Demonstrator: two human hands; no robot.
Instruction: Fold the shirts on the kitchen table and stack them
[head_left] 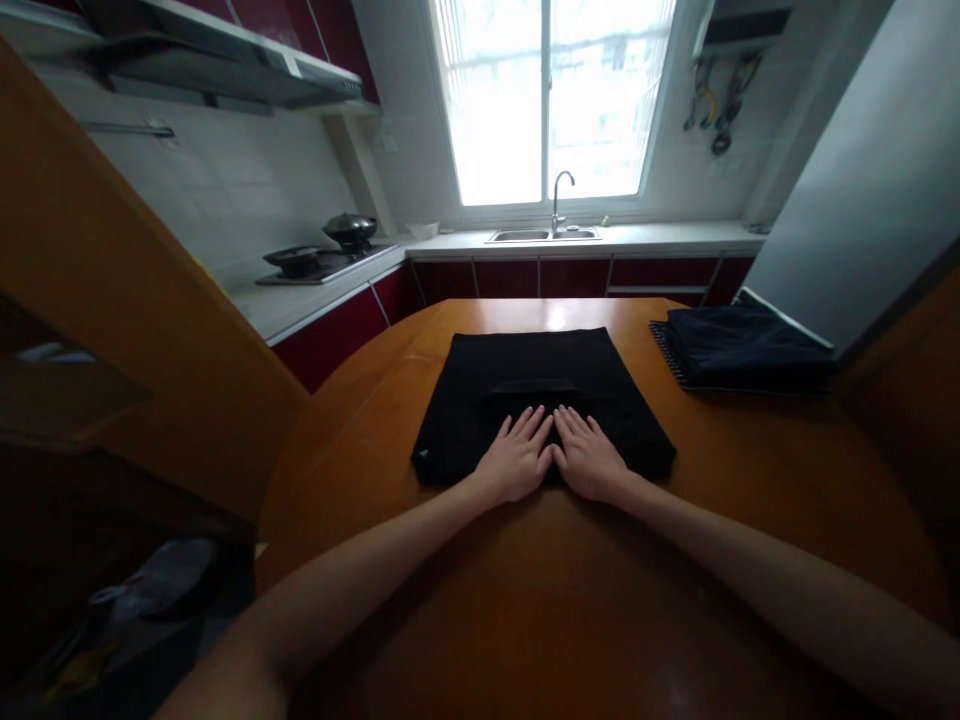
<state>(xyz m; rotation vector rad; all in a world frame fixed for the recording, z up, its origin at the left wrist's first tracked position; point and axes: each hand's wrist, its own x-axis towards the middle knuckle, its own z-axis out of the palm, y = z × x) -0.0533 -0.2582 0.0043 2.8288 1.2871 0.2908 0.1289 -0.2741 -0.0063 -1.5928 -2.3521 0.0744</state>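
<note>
A black folded cloth item (532, 355), perhaps a garment, lies flat on the wooden table (525, 580). A small pale mark shows at its near left corner, and a raised fold runs across its middle. My left hand (519, 460) rests palm down on the near edge of the cloth, fingers spread. Beside it, my right hand (589, 458) also lies flat on the cloth, fingers extended. The thumbs and index fingertips of the two hands meet or nearly meet. Neither hand grips anything.
A stack of dark folded cloth (750, 350) sits at the table's right. Beyond the table are a counter with a sink (521, 236), a stove (330, 265) with a lidded pan (350, 230), and a window. A wooden panel (150, 280) stands at left.
</note>
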